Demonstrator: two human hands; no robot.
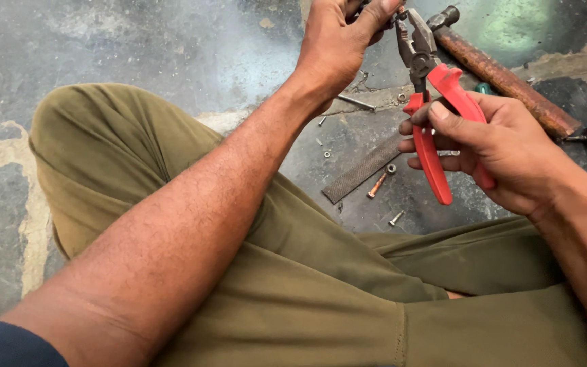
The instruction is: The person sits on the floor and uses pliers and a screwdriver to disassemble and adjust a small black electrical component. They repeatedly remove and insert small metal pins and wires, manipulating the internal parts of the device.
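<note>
Pliers (436, 115) with red handles are gripped in the right hand (494, 146), fingers wrapped round both handles, thumb laid along the upper one. The grey metal nose is pointed up and away toward the left hand (338, 41). The left hand is clenched at the top edge of the view around something small; what it is cannot be told, as it is mostly hidden by the fingers and cut off by the frame. The plier tip is met right at the left fingertips, so the two hands are kept close together above the floor (137, 47). Below them on the cracked concrete floor a flat metal strip (361, 170), an orange screw (376, 185), a nut (391, 168) and a small bolt (395, 218) are seen. A rusty rod (511, 85) is laid just behind the right hand. Olive trousers (293, 272) are seen on crossed legs in front.
</note>
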